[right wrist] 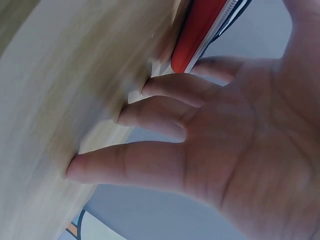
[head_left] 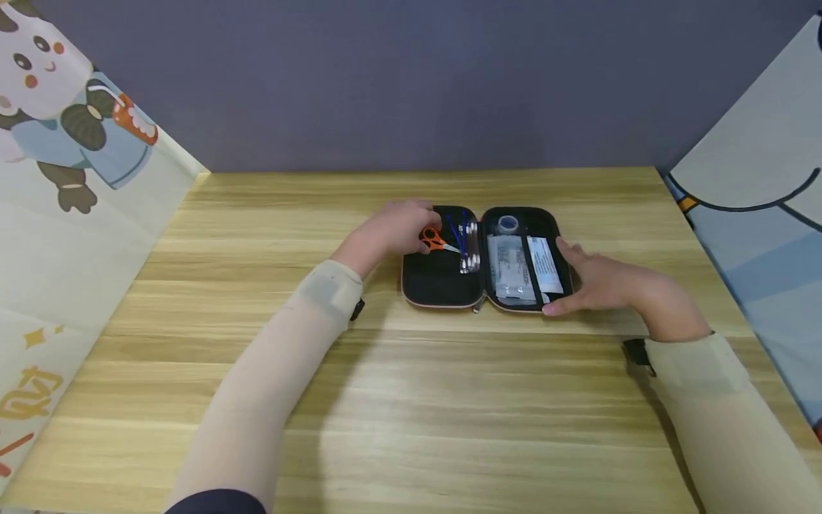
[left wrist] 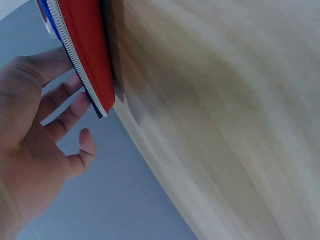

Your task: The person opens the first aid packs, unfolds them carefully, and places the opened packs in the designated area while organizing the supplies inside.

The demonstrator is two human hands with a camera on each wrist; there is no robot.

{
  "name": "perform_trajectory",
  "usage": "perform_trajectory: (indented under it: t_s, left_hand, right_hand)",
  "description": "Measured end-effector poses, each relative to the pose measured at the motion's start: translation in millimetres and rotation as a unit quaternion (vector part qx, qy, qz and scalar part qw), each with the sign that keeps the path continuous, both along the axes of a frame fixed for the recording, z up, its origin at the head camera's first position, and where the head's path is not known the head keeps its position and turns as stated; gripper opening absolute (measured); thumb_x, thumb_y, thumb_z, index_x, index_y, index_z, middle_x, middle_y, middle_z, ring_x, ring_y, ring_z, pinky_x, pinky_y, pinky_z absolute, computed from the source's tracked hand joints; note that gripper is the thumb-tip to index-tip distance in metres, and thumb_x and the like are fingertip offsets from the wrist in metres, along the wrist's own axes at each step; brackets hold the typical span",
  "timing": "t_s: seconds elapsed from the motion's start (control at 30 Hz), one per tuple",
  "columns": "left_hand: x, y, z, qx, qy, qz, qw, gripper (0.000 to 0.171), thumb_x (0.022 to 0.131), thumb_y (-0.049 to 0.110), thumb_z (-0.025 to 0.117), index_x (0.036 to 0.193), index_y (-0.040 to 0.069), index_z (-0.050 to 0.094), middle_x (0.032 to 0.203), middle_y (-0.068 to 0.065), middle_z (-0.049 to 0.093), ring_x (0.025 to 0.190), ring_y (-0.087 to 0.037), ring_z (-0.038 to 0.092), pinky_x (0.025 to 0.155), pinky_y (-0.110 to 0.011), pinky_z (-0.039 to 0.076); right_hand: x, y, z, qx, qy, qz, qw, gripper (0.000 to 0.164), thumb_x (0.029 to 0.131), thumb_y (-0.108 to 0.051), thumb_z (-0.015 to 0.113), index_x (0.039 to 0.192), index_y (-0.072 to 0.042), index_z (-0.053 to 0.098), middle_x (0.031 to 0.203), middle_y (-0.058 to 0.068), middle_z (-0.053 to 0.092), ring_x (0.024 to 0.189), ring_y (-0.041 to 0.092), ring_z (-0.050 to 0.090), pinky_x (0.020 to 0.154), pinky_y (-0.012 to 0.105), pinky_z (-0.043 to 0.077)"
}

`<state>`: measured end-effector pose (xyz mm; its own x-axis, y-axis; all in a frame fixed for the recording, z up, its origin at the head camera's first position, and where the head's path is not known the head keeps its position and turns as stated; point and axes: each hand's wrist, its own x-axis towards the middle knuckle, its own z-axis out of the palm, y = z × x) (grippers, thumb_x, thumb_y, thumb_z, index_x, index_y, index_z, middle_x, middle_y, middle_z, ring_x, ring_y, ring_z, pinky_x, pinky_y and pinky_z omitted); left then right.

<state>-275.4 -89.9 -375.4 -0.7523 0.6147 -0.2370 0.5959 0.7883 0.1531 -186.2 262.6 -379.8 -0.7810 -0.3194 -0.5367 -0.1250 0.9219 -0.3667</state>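
An unzipped case [head_left: 443, 289] lies spread flat, dark inside, with a red outer shell [left wrist: 90, 45] and a white zipper [left wrist: 75, 60]. My left hand [head_left: 401, 228] reaches over its left half, fingers and thumb curled about the orange handles of small scissors [head_left: 435, 241]. Those scissors' blades point right, toward cotton swabs [head_left: 472, 250] and blue sticks [head_left: 457, 232]. In the left wrist view the case hides the fingertips of my left hand [left wrist: 30, 150] nearest it. Along the right edge rests my right hand [head_left: 604, 280], fingers spread; several fingertips [right wrist: 75, 162] touch the table.
The case's right half holds a tape roll [head_left: 508, 224], a clear packet [head_left: 511, 268] and a white printed packet [head_left: 545, 264] behind a strap. A zipper pull [head_left: 477, 308] sits at the front of the hinge. Around the wooden table [head_left: 437, 414] stand a grey back panel [head_left: 411, 86] and printed side panels.
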Motion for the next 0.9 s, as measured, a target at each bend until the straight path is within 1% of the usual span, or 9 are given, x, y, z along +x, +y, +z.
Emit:
perform_trajectory:
  t_s: [0.1,0.23,0.33,0.4,0.57,0.63,0.7,0.8,0.9]
  left_hand:
    - [3.0,-3,-0.7,0.012,0.010,-0.003,0.9999,0.042,0.096,0.030,0.082,0.135,0.021,0.071,0.140,-0.004,0.063,0.130,-0.029,0.061,0.114,-0.063,0.046]
    - [9.1,-6,-0.6,0.008,0.017,-0.021,0.9996,0.032,0.096,0.028,0.081,0.126,0.020,0.075,0.124,-0.003,0.068,0.114,-0.026,0.066,0.101,-0.051,0.054]
    - [13.7,-8,-0.8,0.006,-0.004,-0.032,0.9995,0.026,0.096,0.027,0.081,0.120,0.019,0.077,0.118,-0.002,0.071,0.108,-0.024,0.067,0.095,-0.045,0.056]
    - [16.6,-8,-0.5,0.010,-0.027,-0.030,0.9991,0.021,0.096,0.027,0.081,0.116,0.020,0.078,0.112,-0.001,0.071,0.104,-0.022,0.066,0.093,-0.043,0.055]
    - [19.6,-7,1.8,0.021,-0.071,-0.038,0.9965,0.013,0.096,0.023,0.082,0.108,0.020,0.078,0.097,0.000,0.068,0.091,-0.020,0.060,0.086,-0.038,0.053]
    - [19.3,-6,2.7,0.026,-0.083,-0.046,0.9952,0.011,0.096,0.023,0.080,0.107,0.019,0.079,0.095,0.000,0.069,0.090,-0.019,0.061,0.088,-0.037,0.053]
    - [19.4,-5,3.7,0.028,-0.098,-0.052,0.9934,0.008,0.099,0.023,0.078,0.105,0.019,0.080,0.097,0.001,0.072,0.093,-0.019,0.063,0.094,-0.037,0.054]
    - [19.7,-4,5.0,0.030,-0.126,-0.048,0.9904,0.008,0.102,0.021,0.074,0.104,0.020,0.082,0.103,0.002,0.076,0.104,-0.020,0.066,0.110,-0.040,0.050]
    - [20.1,-2,5.1,0.031,-0.150,-0.045,0.9872,0.013,0.104,0.015,0.070,0.106,0.019,0.082,0.111,0.001,0.078,0.115,-0.021,0.065,0.118,-0.042,0.046]
  right_hand:
    - [-1.0,0,0.5,0.002,0.000,-0.001,1.000,0.148,0.080,-0.069,0.083,0.168,-0.001,-0.014,0.167,0.046,-0.001,0.150,0.071,0.011,0.120,0.081,0.020]
    - [-0.7,-2,1.0,0.003,-0.002,-0.003,1.000,0.148,0.079,-0.071,0.083,0.168,-0.003,-0.014,0.167,0.045,-0.002,0.151,0.071,0.009,0.120,0.081,0.019]
    - [-0.9,-2,1.4,0.007,0.000,-0.001,1.000,0.148,0.079,-0.071,0.083,0.168,-0.003,-0.014,0.167,0.045,-0.001,0.151,0.071,0.008,0.120,0.082,0.018]
    - [-1.2,-1,1.5,0.010,0.002,0.003,1.000,0.148,0.079,-0.071,0.082,0.169,-0.003,-0.013,0.167,0.046,-0.001,0.150,0.072,0.008,0.119,0.082,0.019]
    - [-1.6,-1,1.5,0.016,0.009,0.012,1.000,0.145,0.080,-0.070,0.082,0.170,-0.004,-0.011,0.167,0.047,0.000,0.149,0.073,0.011,0.118,0.083,0.021]
    - [-1.4,-1,1.5,0.017,0.010,0.014,1.000,0.145,0.080,-0.070,0.082,0.170,-0.004,-0.010,0.167,0.047,0.001,0.149,0.073,0.011,0.117,0.083,0.021]
    - [-1.0,-1,1.3,0.016,0.009,0.013,1.000,0.145,0.080,-0.071,0.082,0.170,-0.004,-0.010,0.167,0.046,0.000,0.149,0.073,0.011,0.118,0.083,0.021]
    - [-0.3,-1,0.9,0.016,0.005,0.010,1.000,0.145,0.080,-0.072,0.082,0.170,-0.005,-0.010,0.167,0.046,0.000,0.149,0.072,0.010,0.118,0.083,0.020]
    - [0.1,0,0.3,0.015,0.004,0.008,1.000,0.145,0.079,-0.072,0.082,0.170,-0.005,-0.010,0.167,0.045,0.000,0.149,0.073,0.009,0.118,0.083,0.020]
